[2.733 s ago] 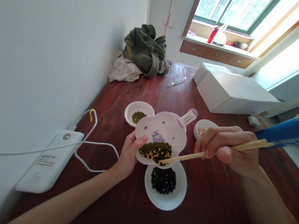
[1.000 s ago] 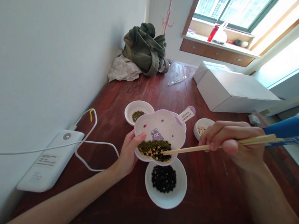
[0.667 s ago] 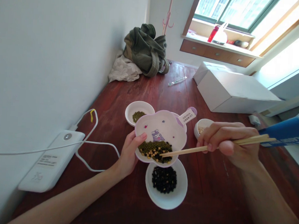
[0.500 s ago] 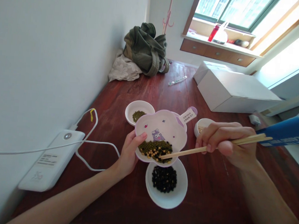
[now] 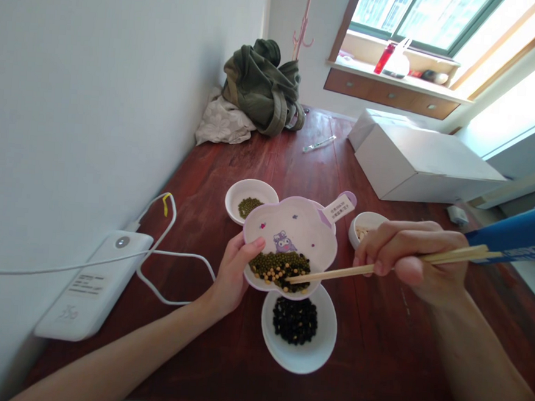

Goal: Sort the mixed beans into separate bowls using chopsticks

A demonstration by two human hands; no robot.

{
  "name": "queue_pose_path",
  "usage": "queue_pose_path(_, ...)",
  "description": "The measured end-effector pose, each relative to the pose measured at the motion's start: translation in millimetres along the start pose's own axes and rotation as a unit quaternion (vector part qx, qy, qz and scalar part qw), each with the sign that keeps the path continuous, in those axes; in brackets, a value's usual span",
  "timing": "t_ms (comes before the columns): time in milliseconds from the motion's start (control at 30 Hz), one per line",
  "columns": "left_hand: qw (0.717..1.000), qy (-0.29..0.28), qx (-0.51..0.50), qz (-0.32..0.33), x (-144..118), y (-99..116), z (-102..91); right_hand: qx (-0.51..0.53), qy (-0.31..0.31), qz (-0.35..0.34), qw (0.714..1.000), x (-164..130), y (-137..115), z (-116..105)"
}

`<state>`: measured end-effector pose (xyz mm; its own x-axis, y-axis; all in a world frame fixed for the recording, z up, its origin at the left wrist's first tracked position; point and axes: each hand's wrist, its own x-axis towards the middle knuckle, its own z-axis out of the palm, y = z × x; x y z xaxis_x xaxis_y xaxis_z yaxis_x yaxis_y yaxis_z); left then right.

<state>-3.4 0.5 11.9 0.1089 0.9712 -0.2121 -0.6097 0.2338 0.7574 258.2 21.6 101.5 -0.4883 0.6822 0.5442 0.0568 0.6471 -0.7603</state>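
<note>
Bean dish [image 5: 293, 233] between hands, chopsticks [image 5: 331, 273] inside.

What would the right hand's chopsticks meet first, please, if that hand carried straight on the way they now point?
The right hand aims the chopsticks leftward, tips already at the mixed beans in the tilted purple-rimmed dish. Beyond them probably comes the dish's near wall, by the left hand thumb; depth is unclear.

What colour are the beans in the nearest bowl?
Black, in a white bowl; seen in the head view.
</note>
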Motion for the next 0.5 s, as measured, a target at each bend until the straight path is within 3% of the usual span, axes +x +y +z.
queue_pose_path(100, 1.0, -0.004, -0.002, 0.0, 0.0, -0.6, -1.0, 0.012, -0.005, 0.001, 1.0, -0.2, -0.6, 0.2)
queue_pose_path(267, 1.0, -0.008, -0.003, 0.005, 0.1, -1.3, -1.5, 0.02, 0.036, -0.004, 0.999, -1.6, -4.9, -0.7)
queue_pose_path(500, 1.0, -0.015, -0.007, 0.009, 1.5, 1.0, 0.6, 0.02, 0.02, -0.007, 1.0, -1.1, -4.5, 3.5)
